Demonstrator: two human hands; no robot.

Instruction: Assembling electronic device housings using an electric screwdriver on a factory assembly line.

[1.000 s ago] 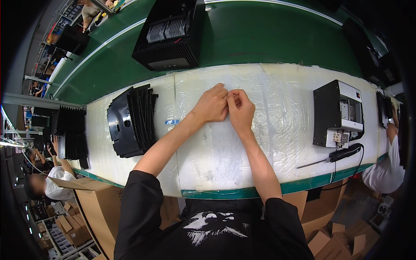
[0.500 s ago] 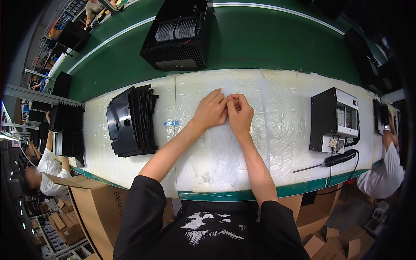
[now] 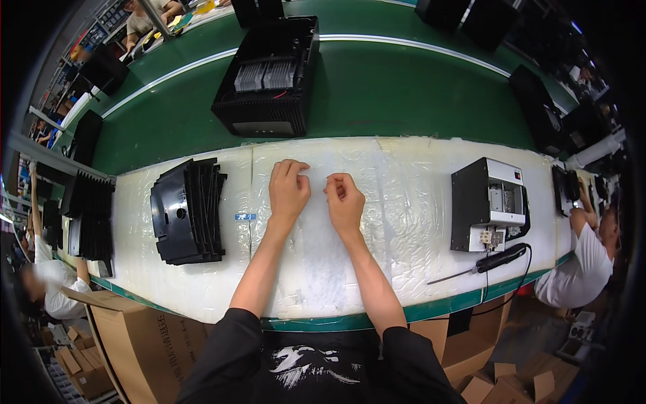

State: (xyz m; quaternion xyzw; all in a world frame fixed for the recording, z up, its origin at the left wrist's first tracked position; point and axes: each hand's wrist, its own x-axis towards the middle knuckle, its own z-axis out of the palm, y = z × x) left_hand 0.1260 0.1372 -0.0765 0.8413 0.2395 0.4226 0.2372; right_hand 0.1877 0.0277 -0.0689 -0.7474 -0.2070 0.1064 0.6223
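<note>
My left hand [image 3: 288, 194] hovers over the middle of the pale, plastic-covered bench top [image 3: 303, 269]. Its fingers bend loosely with a gap to the thumb, and nothing shows in it. A short way to its right is my right hand [image 3: 346, 203], fingers curled and pressed together at the tips. Whatever it may pinch is too small to make out. Beyond the hands, on the green conveyor belt [image 3: 390, 87], stands a black finned housing [image 3: 259, 111] with grey finned blocks inside. A stack of black plastic panels [image 3: 185, 219] lies to the left of my left hand.
On the right stand a black-and-silver machine [image 3: 486, 205] and, before it, a corded electric screwdriver [image 3: 501, 258]. Black finned parts [image 3: 93, 215] are piled at the far left. Cardboard boxes [image 3: 145, 343] sit below the bench edge. Co-workers in white shirts [image 3: 572, 269] flank both sides.
My hands, together before, have moved apart; the left one has loosened and the right remains curled. The whole view has shifted, with bench items appearing lower and further left.
</note>
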